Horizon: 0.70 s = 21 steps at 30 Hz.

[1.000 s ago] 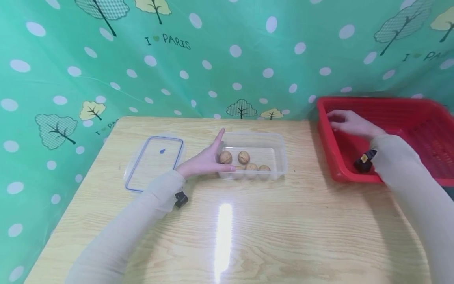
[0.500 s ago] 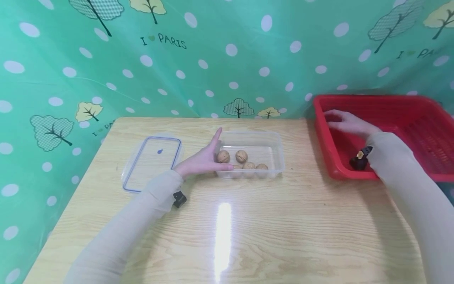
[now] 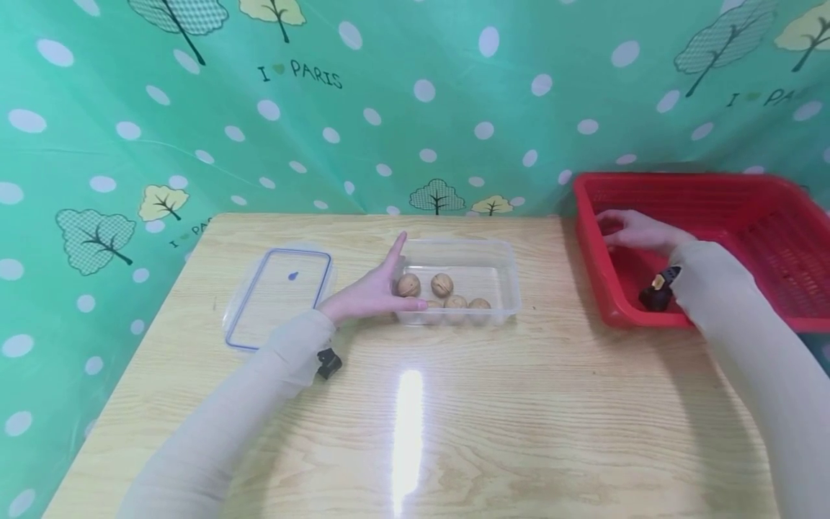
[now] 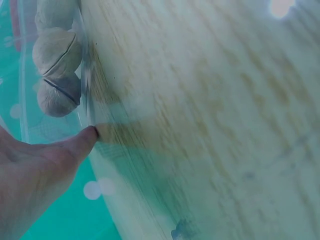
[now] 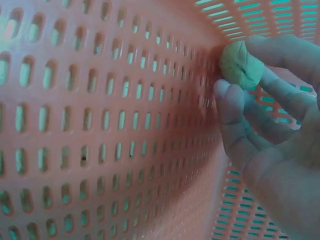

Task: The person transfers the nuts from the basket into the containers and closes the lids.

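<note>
A clear plastic box [image 3: 502, 285] stands mid-table with several walnuts [image 3: 442, 285] in it. My left hand [image 3: 376, 288] lies flat against the box's left end, fingers straight; in the left wrist view its thumb tip [image 4: 89, 136] touches the box's wall beside the walnuts [image 4: 56, 51]. My right hand [image 3: 638, 231] is inside the red slotted basket [image 3: 772, 209] at the right. In the right wrist view its fingertips [image 5: 235, 100] pinch one walnut [image 5: 241, 65] close to the basket's wall [image 5: 110, 125].
The box's clear lid with a blue rim [image 3: 279, 295] lies flat on the wooden table [image 3: 506, 404] just left of my left hand. A green dotted cloth [image 3: 415, 101] hangs behind. The basket sits at the table's right edge.
My right hand has dipped slightly lower in the basket and its fingers have curled in. The left hand has stayed against the box.
</note>
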Motion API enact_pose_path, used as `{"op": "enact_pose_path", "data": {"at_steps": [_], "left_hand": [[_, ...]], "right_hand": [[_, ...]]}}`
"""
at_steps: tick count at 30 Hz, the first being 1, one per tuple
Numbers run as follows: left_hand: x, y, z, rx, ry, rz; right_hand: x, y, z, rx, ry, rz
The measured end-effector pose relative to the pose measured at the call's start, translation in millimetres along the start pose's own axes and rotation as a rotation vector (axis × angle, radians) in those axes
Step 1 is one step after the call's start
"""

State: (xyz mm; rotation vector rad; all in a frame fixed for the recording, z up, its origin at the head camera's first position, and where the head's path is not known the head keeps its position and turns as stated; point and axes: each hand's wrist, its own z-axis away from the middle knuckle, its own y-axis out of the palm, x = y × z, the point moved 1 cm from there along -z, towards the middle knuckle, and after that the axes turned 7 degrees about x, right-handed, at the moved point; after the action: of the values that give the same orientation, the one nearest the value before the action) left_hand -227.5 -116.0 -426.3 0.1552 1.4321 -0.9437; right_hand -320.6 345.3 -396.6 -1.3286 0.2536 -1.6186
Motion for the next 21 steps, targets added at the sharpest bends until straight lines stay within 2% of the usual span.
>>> {"op": "enact_pose_path", "data": {"at_steps": [9, 17, 21], "left_hand": [[-0.3, -0.4, 0.9, 0.001, -0.002, 0.004], [1.3, 1.5, 0.4, -0.007, -0.002, 0.03], [1.3, 1.4, 1.5, -0.011, -0.009, 0.028]], "right_hand": [[1.0, -3.1, 0.7, -0.015, -0.001, -0.016], [1.0, -11.7, 3.3, -0.075, -0.011, -0.081], [3.5, -15.2, 9.2, -0.093, -0.008, -0.059]]}}
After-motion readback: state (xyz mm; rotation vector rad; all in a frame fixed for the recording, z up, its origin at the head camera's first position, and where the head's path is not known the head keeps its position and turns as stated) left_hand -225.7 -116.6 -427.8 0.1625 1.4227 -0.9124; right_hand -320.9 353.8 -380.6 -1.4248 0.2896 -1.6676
